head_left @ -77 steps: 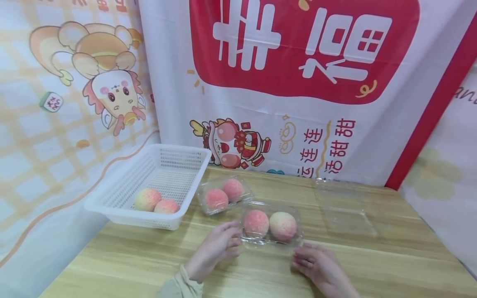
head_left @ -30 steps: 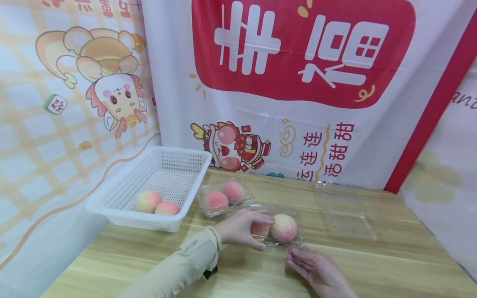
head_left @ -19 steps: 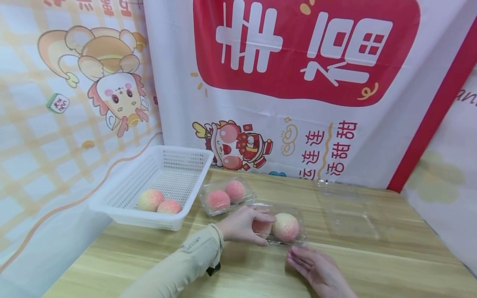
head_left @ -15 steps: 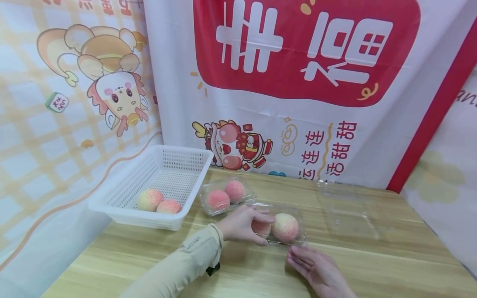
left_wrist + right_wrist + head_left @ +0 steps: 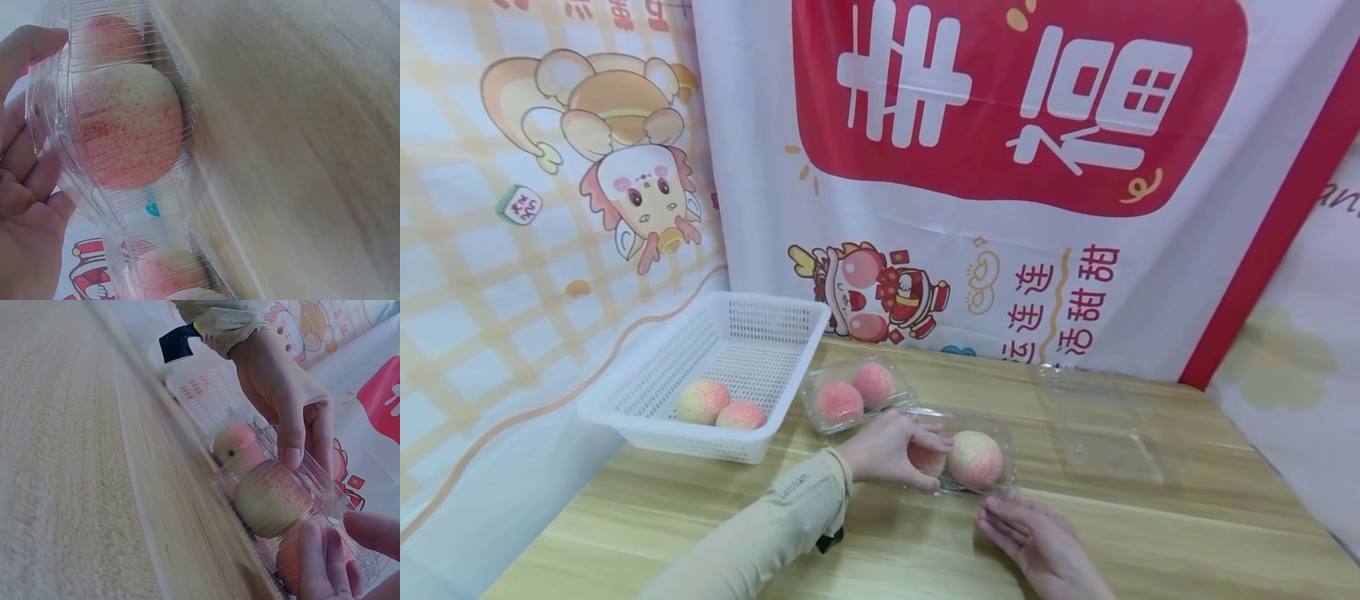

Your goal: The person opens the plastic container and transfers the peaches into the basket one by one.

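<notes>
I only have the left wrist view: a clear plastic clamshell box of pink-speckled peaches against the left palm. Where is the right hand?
Observer: The right hand lies low on the wooden table. Its straight fingers are at the near right corner of the clear plastic clamshell box, which the left hand grips.
Operator: Any other boxes around?
Observer: A second clear clamshell box, holding two peaches, sits just behind it to the left.
Operator: Anything beyond that?
Observer: A white perforated plastic basket stands at the table's left edge with two loose peaches inside.
</notes>
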`<state>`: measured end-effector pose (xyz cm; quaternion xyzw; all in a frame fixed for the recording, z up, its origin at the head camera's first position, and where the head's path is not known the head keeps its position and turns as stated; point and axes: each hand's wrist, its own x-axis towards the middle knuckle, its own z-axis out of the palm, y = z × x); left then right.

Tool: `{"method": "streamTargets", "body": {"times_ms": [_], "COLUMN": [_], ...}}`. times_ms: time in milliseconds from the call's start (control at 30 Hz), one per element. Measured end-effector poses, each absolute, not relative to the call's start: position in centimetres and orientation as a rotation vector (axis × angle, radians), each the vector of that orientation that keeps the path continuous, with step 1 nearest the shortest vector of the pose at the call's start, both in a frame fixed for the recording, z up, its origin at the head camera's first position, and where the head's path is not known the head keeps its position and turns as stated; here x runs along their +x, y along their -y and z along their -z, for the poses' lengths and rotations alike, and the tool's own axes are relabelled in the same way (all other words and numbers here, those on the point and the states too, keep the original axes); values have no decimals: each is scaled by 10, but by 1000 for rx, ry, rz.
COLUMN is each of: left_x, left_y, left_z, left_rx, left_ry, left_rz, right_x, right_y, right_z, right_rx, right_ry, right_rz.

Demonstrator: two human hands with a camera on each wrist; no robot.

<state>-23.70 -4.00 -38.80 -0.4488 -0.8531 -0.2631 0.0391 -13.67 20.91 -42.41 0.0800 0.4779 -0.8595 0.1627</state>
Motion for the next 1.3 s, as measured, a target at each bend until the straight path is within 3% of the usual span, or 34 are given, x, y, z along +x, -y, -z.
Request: {"method": "streamTargets", "body": {"times_ms": [800,1300], "left_x": [-235,-234], "left_y": [33,36], "left_z": [381,385], "left_rx": [-1321,-1327], "left_ry": [2632,2654], "left_rz": [767,778], "right_x": [-138,-141], "right_y": [-193,-171], "right_z": [424,423], "right_rx": [296,514], "right_ry": [-1535,-1917], "right_rz": [2485,2420]}}
